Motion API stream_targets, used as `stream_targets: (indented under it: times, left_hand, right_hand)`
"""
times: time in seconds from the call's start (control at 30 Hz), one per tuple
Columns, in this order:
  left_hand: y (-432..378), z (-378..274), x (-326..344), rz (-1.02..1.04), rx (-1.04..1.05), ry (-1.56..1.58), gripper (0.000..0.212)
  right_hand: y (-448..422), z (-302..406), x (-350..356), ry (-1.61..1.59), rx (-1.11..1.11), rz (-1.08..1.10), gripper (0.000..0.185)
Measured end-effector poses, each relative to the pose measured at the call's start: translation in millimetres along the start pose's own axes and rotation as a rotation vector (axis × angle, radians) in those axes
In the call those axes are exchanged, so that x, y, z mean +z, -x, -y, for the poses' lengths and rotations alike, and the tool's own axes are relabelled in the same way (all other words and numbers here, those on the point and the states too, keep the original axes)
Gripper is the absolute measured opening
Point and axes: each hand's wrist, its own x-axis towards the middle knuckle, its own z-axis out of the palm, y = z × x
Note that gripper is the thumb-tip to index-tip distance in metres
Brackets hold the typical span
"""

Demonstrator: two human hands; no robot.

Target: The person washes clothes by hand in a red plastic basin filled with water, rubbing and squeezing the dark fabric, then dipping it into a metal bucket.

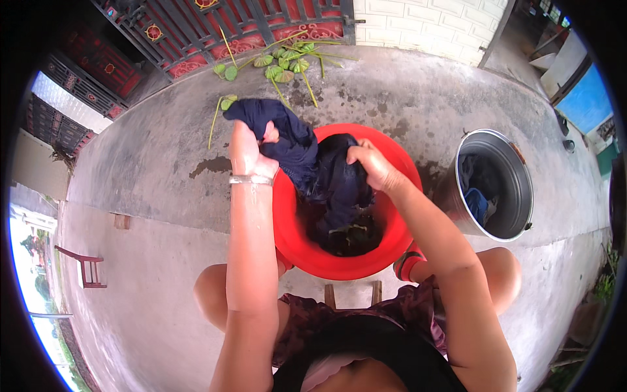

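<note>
A dark navy cloth garment (338, 171) is stretched between my two hands over a red plastic basin (343, 269). My left hand (254, 147), wet and with a bracelet at the wrist, grips the bunched upper-left part of the garment at the basin's left rim. On the other side, my right hand (370, 161) holds the cloth between thumb and fingers over the basin's right part. The garment's lower folds hang into the basin, where dark contents lie; whether these are water, cloth or both I cannot tell.
A metal bucket (519, 196) with some cloth inside stands at the right. Green lotus seed pods (284, 63) on long stems lie beyond the basin, near a red and black metal gate (235, 29). Far left are a small wooden chair (90, 272) and a brick (122, 222).
</note>
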Motion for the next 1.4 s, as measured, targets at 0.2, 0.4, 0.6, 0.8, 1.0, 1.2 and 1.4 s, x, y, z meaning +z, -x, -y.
stream_targets:
  times: [0.2,0.4,0.6,0.8,1.0,1.2,1.4]
  left_hand:
    - [-5,26,-34,-0.153,-0.003,-0.001,0.023]
    - [-24,70,-93,-0.329,-0.055,-0.256,0.030]
    - [-20,115,-158,-0.186,-0.362,-1.149,0.037]
    - [22,165,-185,0.504,-0.842,-1.867,0.035]
    - [51,205,-146,0.949,-0.986,-2.169,0.039]
    - [12,200,-166,0.937,-0.945,-1.901,0.039]
    - [-24,200,-192,0.070,-0.223,-1.797,0.034]
  right_hand:
    - [-9,9,-24,-0.076,-0.166,-0.221,0.008]
    - [-1,-56,-15,0.338,-0.044,0.142,0.008]
    - [16,-156,-2,1.201,0.015,0.382,0.035]
    - [20,-176,-2,1.365,0.178,0.697,0.039]
    - [-50,-171,-51,1.309,0.029,-0.180,0.020]
    - [-62,-199,-80,1.472,-0.127,0.045,0.029]
    - [-3,-184,-29,1.452,-0.060,0.468,0.026]
